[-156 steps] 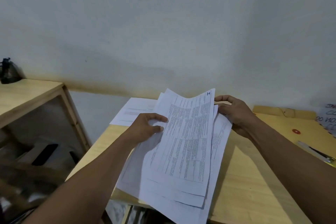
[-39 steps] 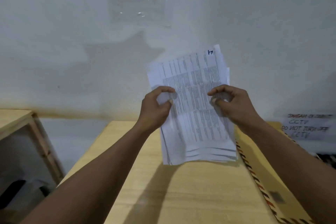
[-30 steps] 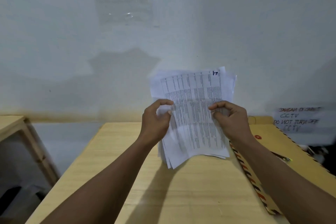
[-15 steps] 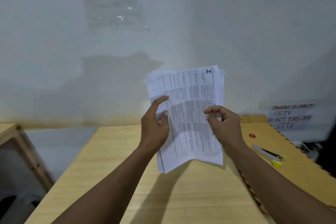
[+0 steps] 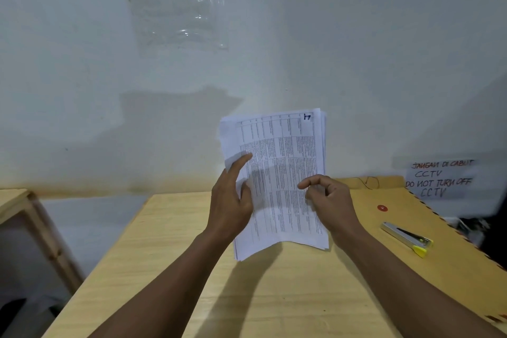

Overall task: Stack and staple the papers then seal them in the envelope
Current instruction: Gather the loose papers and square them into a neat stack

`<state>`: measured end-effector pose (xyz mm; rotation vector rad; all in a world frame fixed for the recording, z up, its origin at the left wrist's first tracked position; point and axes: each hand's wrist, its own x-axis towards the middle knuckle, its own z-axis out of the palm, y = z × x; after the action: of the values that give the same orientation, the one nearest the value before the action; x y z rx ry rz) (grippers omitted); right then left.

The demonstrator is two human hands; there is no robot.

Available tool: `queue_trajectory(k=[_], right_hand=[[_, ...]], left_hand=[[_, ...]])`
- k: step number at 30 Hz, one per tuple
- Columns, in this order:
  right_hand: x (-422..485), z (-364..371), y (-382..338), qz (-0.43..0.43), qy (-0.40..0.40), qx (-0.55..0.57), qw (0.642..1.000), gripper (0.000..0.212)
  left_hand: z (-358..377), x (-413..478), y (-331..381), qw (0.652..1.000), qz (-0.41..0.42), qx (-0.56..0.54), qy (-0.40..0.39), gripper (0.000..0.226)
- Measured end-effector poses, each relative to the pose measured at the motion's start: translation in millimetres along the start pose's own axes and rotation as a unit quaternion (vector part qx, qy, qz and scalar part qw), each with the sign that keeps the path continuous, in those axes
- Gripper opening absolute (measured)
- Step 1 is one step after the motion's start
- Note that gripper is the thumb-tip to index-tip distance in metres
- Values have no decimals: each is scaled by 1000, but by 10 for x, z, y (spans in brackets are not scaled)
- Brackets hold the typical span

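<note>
I hold a stack of printed white papers (image 5: 282, 173) upright, its lower edge just above the wooden table (image 5: 170, 269). My left hand (image 5: 231, 206) grips the stack's left edge, with the index finger stretched flat over the front sheet. My right hand (image 5: 329, 202) pinches the right edge between thumb and fingers. A large brown envelope (image 5: 450, 252) with a striped border and a red button clasp lies flat to the right. On it rests a silver stapler (image 5: 407, 237) with a yellow tip.
A white wall stands close behind the table, with a clear plastic sheet (image 5: 178, 3) taped to it. A handwritten CCTV notice (image 5: 439, 178) hangs at the right. A second wooden table (image 5: 16, 200) stands lower left, across a gap.
The loose, fanned sheets were gathered and stood upright. Within the last second the edges have come more even, and my left index finger has straightened over the front sheet.
</note>
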<state>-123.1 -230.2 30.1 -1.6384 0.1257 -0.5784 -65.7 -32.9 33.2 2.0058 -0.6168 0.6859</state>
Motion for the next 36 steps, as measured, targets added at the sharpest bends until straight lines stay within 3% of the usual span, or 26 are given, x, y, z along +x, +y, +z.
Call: queue_trajectory(k=[3,13,22,32,36], right_hand=[[8,-21,-5,-8,-14,-7,1000,26],[10,-45,-24,-65,-16,-43,997,28],[-19,-35,21,-62,27,-44,997,30],[18,-72,-41,-61,54,-76,994,29],[191,-200,-280,-157,114,-225,955,24]], left_hand=[[-62,49,-55,1000,21,-1,15,45],[-137,144,-9,996,-67,-58,20,40],[-9,51,140,991,-31,-87,98,35],[-70,98,128,993,-37,-92,62,35],[-221,177,106,994,-50,-93,-23,36]])
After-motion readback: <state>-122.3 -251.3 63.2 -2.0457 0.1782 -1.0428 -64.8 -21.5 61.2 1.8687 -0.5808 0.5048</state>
